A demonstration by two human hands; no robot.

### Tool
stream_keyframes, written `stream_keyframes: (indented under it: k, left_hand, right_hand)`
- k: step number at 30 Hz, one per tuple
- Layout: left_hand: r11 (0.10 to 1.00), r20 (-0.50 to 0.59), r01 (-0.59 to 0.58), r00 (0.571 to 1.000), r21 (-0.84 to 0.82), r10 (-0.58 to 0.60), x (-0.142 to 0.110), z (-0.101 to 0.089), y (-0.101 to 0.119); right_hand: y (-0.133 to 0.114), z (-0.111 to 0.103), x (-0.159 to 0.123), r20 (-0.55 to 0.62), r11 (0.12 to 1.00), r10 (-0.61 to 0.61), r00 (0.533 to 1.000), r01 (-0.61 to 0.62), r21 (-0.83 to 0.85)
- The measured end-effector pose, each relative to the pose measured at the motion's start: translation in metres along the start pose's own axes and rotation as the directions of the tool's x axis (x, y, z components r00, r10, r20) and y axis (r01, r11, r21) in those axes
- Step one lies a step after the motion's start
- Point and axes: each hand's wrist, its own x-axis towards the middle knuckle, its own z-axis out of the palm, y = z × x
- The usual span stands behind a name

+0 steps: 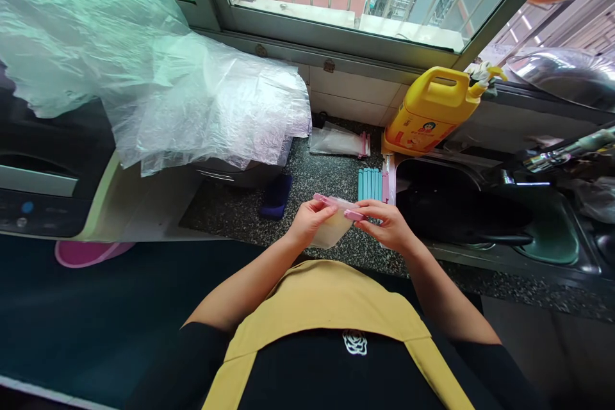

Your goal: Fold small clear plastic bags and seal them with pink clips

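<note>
A speckled counter (312, 173) is running under the window (336, 25). One cloudy bag (331, 234) is sitting between both hands, its top edge and pink clip (354, 215) pointing from ten to four o'clock. The left hand (306, 223) is pinching the bag's ten o'clock end, the right hand (388, 224) the clip's four o'clock end. One flat bag (334, 139) is lying at twelve, about five teal clips (369, 184) at one

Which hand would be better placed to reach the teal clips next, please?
Probably the right hand: it is closer to the teal clips, while the left hand holds the bag farther left.
</note>
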Motion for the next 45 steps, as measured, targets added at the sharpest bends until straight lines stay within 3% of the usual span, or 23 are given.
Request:
stream_keyframes:
  k: [4, 7, 8, 10, 12, 15, 18, 22, 24, 26, 28, 30, 36, 45]
  left_hand:
    - [0.995, 0.081, -0.04, 0.996, 0.096, 0.032, 0.003, -0.006, -0.006]
    - [0.966, 0.178, -0.178, 0.973, 0.186, 0.145, 0.015, -0.02, -0.015]
    - [0.939, 0.181, -0.253, 0.96, 0.232, 0.214, 0.021, -0.028, -0.018]
    - [0.813, 0.078, -0.355, 0.929, 0.461, 0.362, 0.037, -0.045, -0.022]
    - [0.585, -0.061, -0.227, 0.9, 0.779, 0.431, 0.054, -0.062, -0.025]
    - [0.475, -0.159, -0.077, 0.885, 0.876, 0.438, 0.073, -0.08, -0.027]
    - [0.476, -0.145, -0.087, 0.892, 0.875, 0.429, 0.079, -0.084, -0.031]
    - [0.489, -0.003, -0.224, 0.907, 0.843, 0.421, 0.069, -0.07, -0.031]
    - [0.577, 0.11, -0.356, 0.902, 0.735, 0.417, 0.061, -0.058, -0.026]
    - [0.714, 0.218, -0.468, 0.881, 0.52, 0.419, 0.052, -0.046, -0.018]
    - [0.82, 0.304, -0.473, 0.872, 0.322, 0.384, 0.043, -0.034, -0.007]
    - [0.875, 0.354, -0.406, 0.884, 0.263, 0.305, 0.035, -0.023, 0.003]
    - [0.938, 0.267, -0.261, 0.943, 0.226, 0.198, 0.022, 0.0, 0.016]
    - [0.962, 0.123, -0.24, 0.967, 0.131, 0.225, 0.021, 0.01, 0.014]
  right_hand:
    - [0.003, 0.003, 0.0, -0.013, 0.999, 0.027, 1.0, -0.026, 0.032]
    - [0.007, 0.004, -0.001, -0.054, 0.996, 0.065, 0.996, -0.061, 0.069]
    - [0.008, 0.004, -0.001, -0.068, 0.993, 0.084, 0.994, -0.078, 0.085]
    - [0.01, 0.003, -0.003, -0.091, 0.987, 0.124, 0.988, -0.113, 0.116]
    - [0.011, 0.002, -0.004, -0.102, 0.981, 0.155, 0.983, -0.14, 0.134]
    - [0.01, 0.0, -0.004, -0.103, 0.978, 0.173, 0.98, -0.158, 0.14]
    - [0.009, -0.001, -0.004, -0.11, 0.976, 0.167, 0.98, -0.149, 0.16]
    - [0.005, -0.004, -0.005, -0.136, 0.977, 0.144, 0.98, -0.119, 0.175]
    - [0.003, -0.006, -0.005, -0.143, 0.98, 0.137, 0.98, -0.113, 0.164]
    - [0.002, -0.007, -0.004, -0.144, 0.984, 0.132, 0.981, -0.112, 0.142]
    - [0.001, -0.008, -0.003, -0.144, 0.987, 0.121, 0.982, -0.104, 0.123]
    - [0.0, -0.008, -0.002, -0.143, 0.99, 0.099, 0.985, -0.083, 0.11]
    - [-0.003, -0.008, 0.0, -0.153, 0.998, 0.052, 0.987, -0.047, 0.041]
    - [-0.006, -0.006, -0.002, -0.142, 1.0, 0.02, 0.99, -0.023, -0.017]
